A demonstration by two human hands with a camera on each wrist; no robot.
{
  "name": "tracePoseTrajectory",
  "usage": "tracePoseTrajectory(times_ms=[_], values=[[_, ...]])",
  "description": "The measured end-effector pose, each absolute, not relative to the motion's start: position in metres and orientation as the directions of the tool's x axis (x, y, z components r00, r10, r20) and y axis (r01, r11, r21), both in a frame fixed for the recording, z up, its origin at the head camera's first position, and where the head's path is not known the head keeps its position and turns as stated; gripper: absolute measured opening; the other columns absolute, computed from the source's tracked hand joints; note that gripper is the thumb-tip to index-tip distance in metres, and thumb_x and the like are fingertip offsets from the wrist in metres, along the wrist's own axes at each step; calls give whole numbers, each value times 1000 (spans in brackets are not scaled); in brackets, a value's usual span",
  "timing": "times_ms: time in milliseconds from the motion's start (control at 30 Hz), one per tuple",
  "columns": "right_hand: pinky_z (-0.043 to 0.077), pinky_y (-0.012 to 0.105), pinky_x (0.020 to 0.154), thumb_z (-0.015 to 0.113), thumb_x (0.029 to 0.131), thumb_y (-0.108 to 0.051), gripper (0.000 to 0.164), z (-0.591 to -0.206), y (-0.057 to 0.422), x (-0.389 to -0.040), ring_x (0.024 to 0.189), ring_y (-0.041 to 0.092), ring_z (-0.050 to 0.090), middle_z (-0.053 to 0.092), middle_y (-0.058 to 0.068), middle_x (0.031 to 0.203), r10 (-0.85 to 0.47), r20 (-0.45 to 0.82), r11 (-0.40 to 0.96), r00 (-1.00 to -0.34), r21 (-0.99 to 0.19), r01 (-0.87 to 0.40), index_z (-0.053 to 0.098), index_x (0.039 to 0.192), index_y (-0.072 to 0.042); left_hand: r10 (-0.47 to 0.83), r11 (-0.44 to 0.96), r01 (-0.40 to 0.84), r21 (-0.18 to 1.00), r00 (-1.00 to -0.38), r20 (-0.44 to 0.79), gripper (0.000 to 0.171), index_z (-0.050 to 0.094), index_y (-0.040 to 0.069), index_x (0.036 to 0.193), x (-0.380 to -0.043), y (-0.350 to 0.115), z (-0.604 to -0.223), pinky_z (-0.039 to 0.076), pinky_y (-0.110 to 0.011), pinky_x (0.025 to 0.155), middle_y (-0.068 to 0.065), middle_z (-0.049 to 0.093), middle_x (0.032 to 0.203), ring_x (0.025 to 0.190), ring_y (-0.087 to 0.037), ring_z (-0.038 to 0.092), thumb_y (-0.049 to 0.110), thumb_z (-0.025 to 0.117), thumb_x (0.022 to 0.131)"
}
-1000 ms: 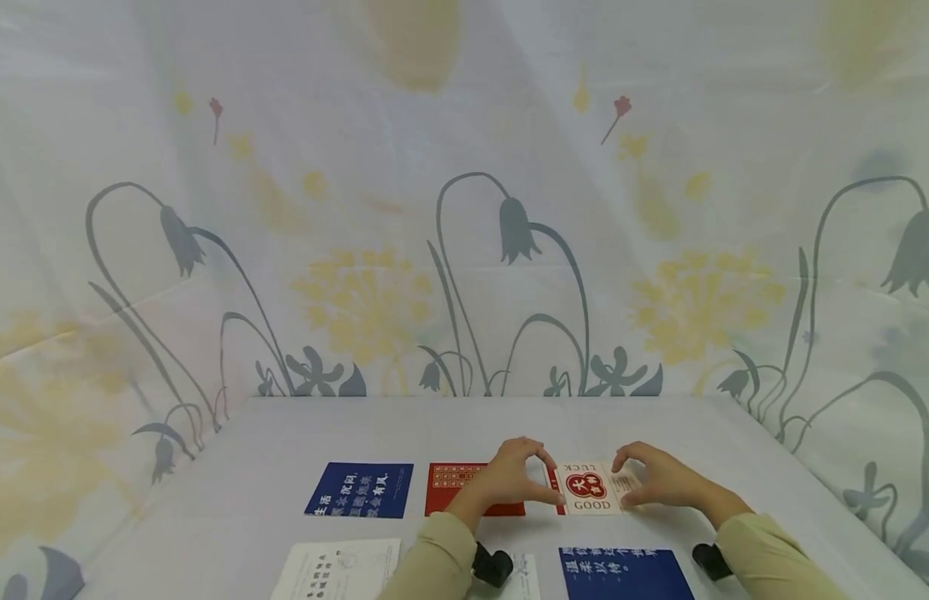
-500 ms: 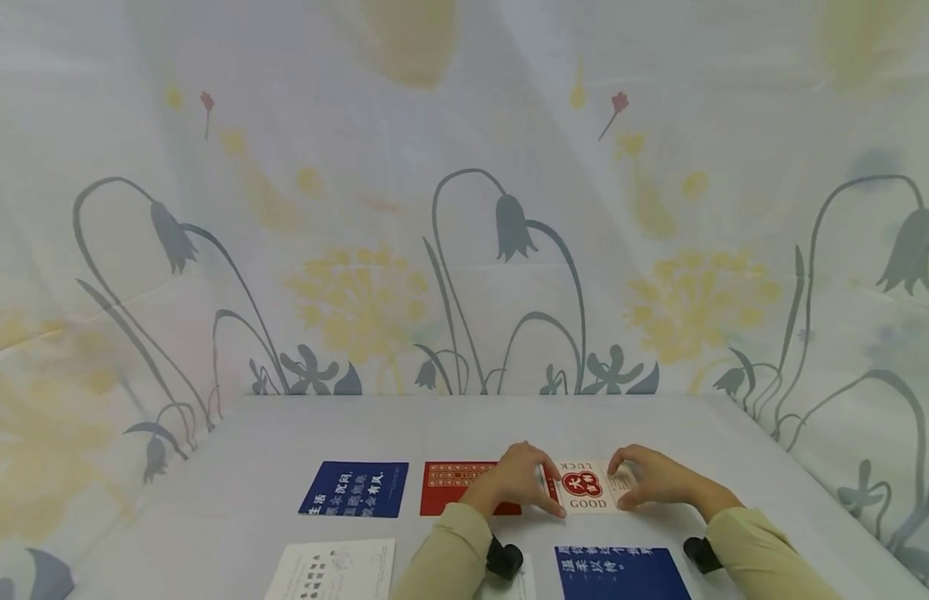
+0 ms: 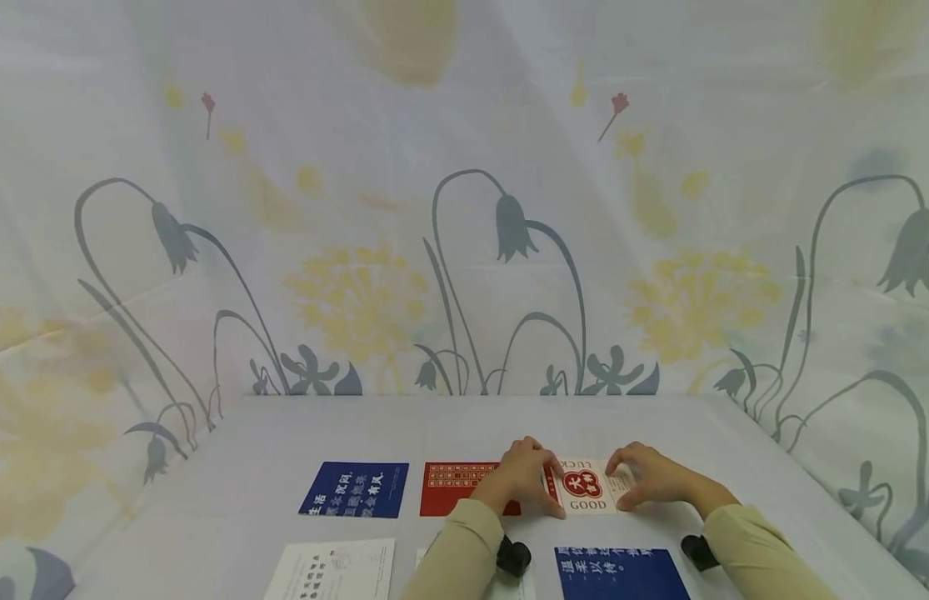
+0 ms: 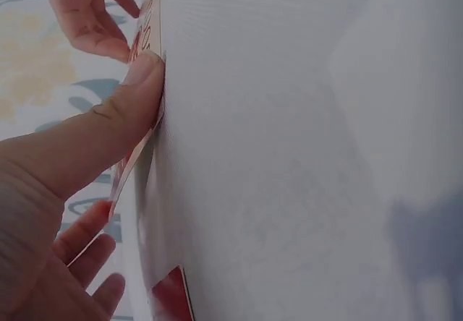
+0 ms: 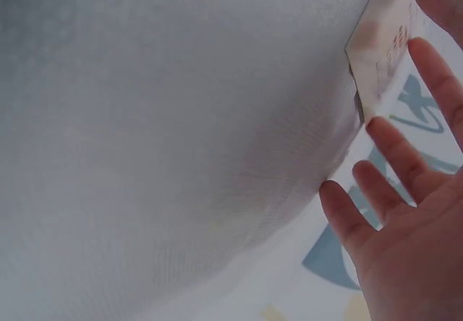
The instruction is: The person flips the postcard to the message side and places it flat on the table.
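Observation:
A cream postcard [image 3: 586, 490] with a red emblem and the words GOOD and LUCK lies at the back right of the table between both hands. My left hand [image 3: 527, 477] grips its left end, thumb at the near edge and fingers at the far edge. In the left wrist view the thumb [image 4: 141, 82] presses the card's edge, and a narrow gap shows under the card there. At the right end my right hand [image 3: 655, 479] holds the card between thumb and fingers. Its fingertips [image 5: 376, 127] meet the card's corner in the right wrist view.
A red postcard [image 3: 445, 500] lies left of the left hand, with a blue postcard [image 3: 359, 490] farther left. Nearer are a white postcard [image 3: 337, 571], another blue one [image 3: 621, 575] and a pale one partly under the left sleeve [image 3: 460, 550]. A flower-printed curtain [image 3: 464, 292] rises behind the table.
Between the earlier frames and now the hands stay around the GOOD LUCK postcard, with the left forearm shifted slightly right. The card has barely moved. The head view has shifted a little.

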State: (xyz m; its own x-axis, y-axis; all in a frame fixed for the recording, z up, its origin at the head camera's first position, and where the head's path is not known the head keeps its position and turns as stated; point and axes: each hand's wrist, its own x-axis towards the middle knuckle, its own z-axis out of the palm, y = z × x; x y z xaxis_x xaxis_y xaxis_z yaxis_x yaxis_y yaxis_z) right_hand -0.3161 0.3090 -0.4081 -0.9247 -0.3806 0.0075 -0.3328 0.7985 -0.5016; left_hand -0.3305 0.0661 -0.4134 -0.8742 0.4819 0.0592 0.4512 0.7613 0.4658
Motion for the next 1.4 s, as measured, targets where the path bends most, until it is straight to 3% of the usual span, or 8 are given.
tracePoseTrajectory(times_ms=[133, 233, 367, 600, 733, 967, 1233, 1400], values=[[38, 59, 88, 85, 62, -18, 44, -407, 307, -314, 101, 38, 48, 51, 13, 106, -338, 17, 803, -941, -516, -298, 59, 97, -13, 461, 721, 410, 558, -886, 55, 41, 66, 22, 91, -330, 68, -414, 45, -29, 87, 2, 41, 107, 96, -15, 47, 26, 90, 58], [47, 46, 75, 84, 63, -10, 42, -408, 306, -313, 86, 30, 52, 51, 15, 105, -297, 41, 798, -954, -538, -272, 59, 98, -10, 444, 691, 380, 615, -895, 54, 44, 66, 19, 96, -330, 69, -415, 47, -27, 85, 1, 38, 107, 92, -15, 49, 19, 90, 58], [44, 32, 59, 78, 65, 0, 38, -407, 305, -309, 72, 20, 49, 51, 15, 101, -230, 87, 793, -969, -561, -239, 61, 99, -5, 423, 656, 373, 656, -902, 89, 51, 66, 15, 105, -327, 69, -415, 47, -28, 86, -2, 40, 112, 96, -17, 51, 14, 89, 59], [48, 34, 62, 76, 67, 2, 35, -404, 305, -304, 77, 22, 55, 54, 17, 99, -172, 213, 794, -962, -548, -263, 63, 100, -1, 322, 556, 335, 761, -931, 174, 45, 66, 12, 106, -327, 67, -417, 47, -22, 66, -5, 44, 115, 70, -9, 49, 7, 84, 66], [48, 36, 65, 74, 70, 3, 35, -401, 304, -302, 80, 24, 56, 55, 17, 101, -135, 269, 780, -954, -565, -269, 63, 103, 1, 269, 466, 326, 823, -938, 219, 43, 65, 11, 107, -326, 67, -416, 45, -20, 54, -3, 48, 110, 68, -6, 49, 2, 81, 68], [49, 30, 57, 66, 77, 8, 35, -400, 301, -299, 81, 29, 58, 52, 27, 109, -53, 324, 760, -945, -600, -248, 59, 111, 6, 186, 357, 326, 875, -943, 276, 37, 62, 11, 112, -323, 69, -414, 47, -20, 52, 2, 54, 106, 69, -5, 53, 1, 73, 78], [52, 33, 60, 64, 78, 8, 54, -396, 297, -295, 82, 32, 60, 57, 23, 99, 2, 388, 727, -922, -634, -265, 41, 127, 6, 117, 277, 303, 912, -953, 281, 49, 51, 12, 123, -324, 69, -415, 50, -23, 59, 3, 55, 95, 75, -8, 57, 3, 72, 80], [52, 35, 62, 63, 80, 6, 46, -393, 298, -295, 80, 32, 61, 60, 16, 88, 34, 407, 737, -913, -627, -253, 45, 122, 11, 97, 260, 305, 916, -952, 290, 29, 60, 8, 110, -326, 67, -415, 49, -21, 59, 4, 58, 90, 74, -7, 56, 9, 70, 83]])
